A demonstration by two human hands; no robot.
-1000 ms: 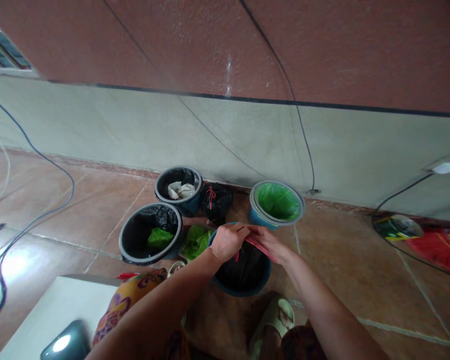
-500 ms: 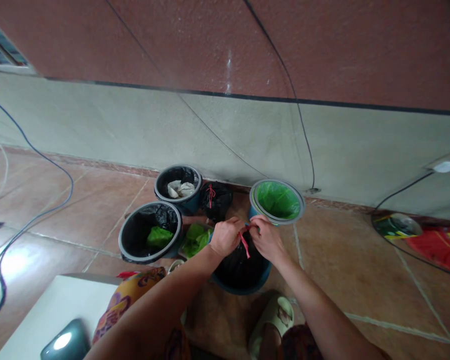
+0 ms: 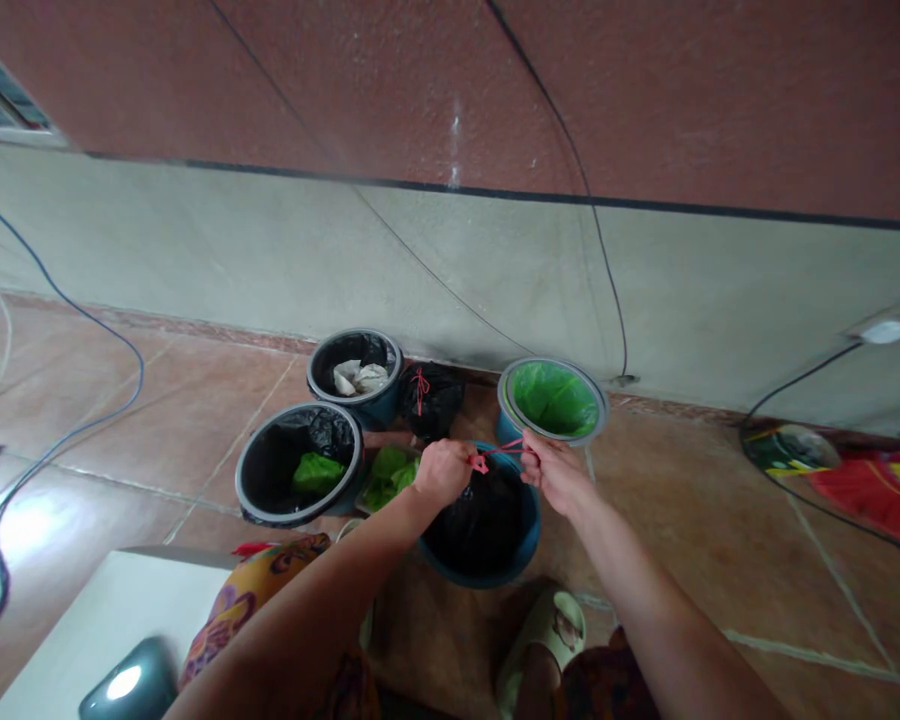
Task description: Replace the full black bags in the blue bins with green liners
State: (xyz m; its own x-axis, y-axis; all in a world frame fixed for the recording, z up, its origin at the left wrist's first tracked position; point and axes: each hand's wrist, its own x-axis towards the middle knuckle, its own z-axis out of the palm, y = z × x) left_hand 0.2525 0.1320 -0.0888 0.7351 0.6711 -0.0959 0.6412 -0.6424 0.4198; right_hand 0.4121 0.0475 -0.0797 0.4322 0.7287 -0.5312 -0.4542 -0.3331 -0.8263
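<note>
Where taut, drawstring [image 3: 505,448] between grips [image 3: 445,472] [image 3: 555,472]

Left hand [image 3: 444,472] and right hand [image 3: 559,472] were bare, forearms [image 3: 641,575] bare too. Clothing [image 3: 259,590] was loose, yellow-orange with purple floral print at the left leg. Near the right leg the cloth [image 3: 604,685] read much darker, dull red-brown patches, detail lost in shadow. Right shoe [image 3: 559,625] was pale green, rounded toe, slip-on shape, brownish patch on top, too blurry to identify. Left shoe [image 3: 350,529] was pale, mostly hidden.
</note>
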